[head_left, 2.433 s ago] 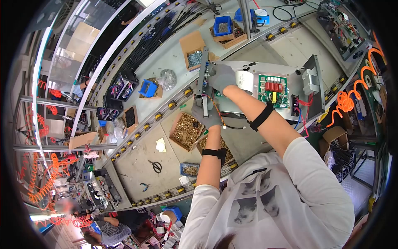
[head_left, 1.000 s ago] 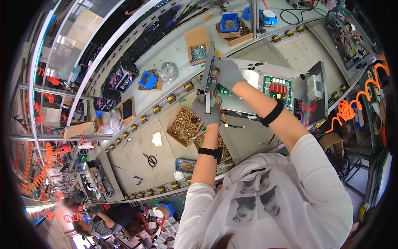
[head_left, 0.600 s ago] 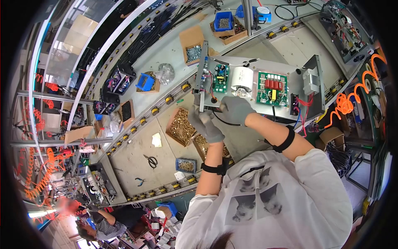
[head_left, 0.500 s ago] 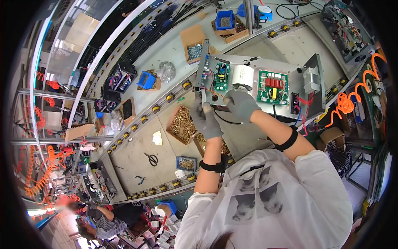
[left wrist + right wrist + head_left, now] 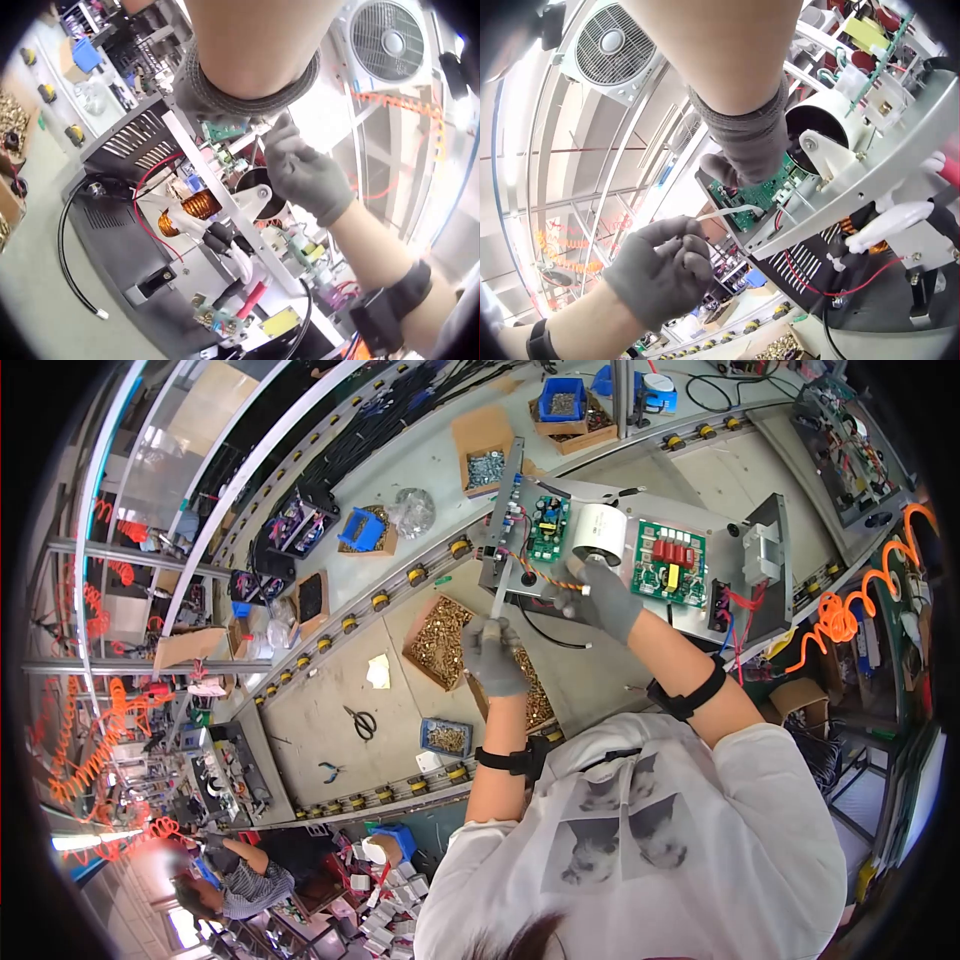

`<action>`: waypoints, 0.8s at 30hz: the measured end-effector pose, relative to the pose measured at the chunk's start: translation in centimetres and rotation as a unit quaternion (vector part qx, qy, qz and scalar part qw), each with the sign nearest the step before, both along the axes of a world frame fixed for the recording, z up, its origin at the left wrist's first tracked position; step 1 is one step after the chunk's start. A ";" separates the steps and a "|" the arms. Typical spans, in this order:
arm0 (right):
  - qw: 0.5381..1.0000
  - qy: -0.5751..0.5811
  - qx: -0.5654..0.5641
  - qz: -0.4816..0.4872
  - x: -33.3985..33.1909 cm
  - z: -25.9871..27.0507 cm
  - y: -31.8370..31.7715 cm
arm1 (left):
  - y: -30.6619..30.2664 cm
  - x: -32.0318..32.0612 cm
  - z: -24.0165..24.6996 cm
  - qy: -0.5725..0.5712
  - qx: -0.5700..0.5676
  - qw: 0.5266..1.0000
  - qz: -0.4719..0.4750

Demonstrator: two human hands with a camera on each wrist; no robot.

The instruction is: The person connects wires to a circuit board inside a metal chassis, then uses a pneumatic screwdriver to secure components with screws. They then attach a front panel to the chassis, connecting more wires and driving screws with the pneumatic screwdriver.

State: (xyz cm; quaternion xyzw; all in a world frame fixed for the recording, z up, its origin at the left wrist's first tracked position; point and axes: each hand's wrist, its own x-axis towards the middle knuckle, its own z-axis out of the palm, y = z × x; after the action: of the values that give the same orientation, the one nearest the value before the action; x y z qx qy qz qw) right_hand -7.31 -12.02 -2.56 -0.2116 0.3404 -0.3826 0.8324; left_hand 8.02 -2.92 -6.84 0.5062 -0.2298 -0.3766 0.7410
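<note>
My gloved left hand (image 5: 493, 660) is below the left end of an open metal chassis (image 5: 700, 525), its thumb and fingers pinching a white flat cable (image 5: 724, 214). That cable runs up to a green circuit board (image 5: 746, 219) behind the front panel (image 5: 506, 510). Over the near edge of the chassis, my gloved right hand (image 5: 612, 600) has a twisted orange, black and yellow cable (image 5: 548, 577) between thumb and fingers. Its white plug (image 5: 586, 590) shows against the glove. A large white cylindrical capacitor (image 5: 600, 532) sits just beyond the right hand.
Right of the capacitor is a green board (image 5: 670, 565) with red parts. A black cable (image 5: 550, 632) hangs off the near edge. Boxes of brass fittings (image 5: 440, 645), a blue bin (image 5: 446, 737) and scissors (image 5: 360, 723) lie to the left. Rollers (image 5: 417, 574) line the bench.
My right hand has come away from the front panel, back and rightward, drawing the twisted cable across the chassis. My left hand has moved down from the panel with the white flat cable.
</note>
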 end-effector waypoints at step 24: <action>0.540 0.650 -0.430 0.317 1.5 -8.2 6.0 | 2.2 -0.6 -9.7 -0.339 0.136 0.876 -0.314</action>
State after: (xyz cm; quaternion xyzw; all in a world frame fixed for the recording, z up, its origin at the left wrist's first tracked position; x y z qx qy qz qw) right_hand -5.82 -5.99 -10.78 -0.8289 0.4935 0.0485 0.2589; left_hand 7.45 -0.73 -16.56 0.6004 -0.5601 -0.4220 0.3842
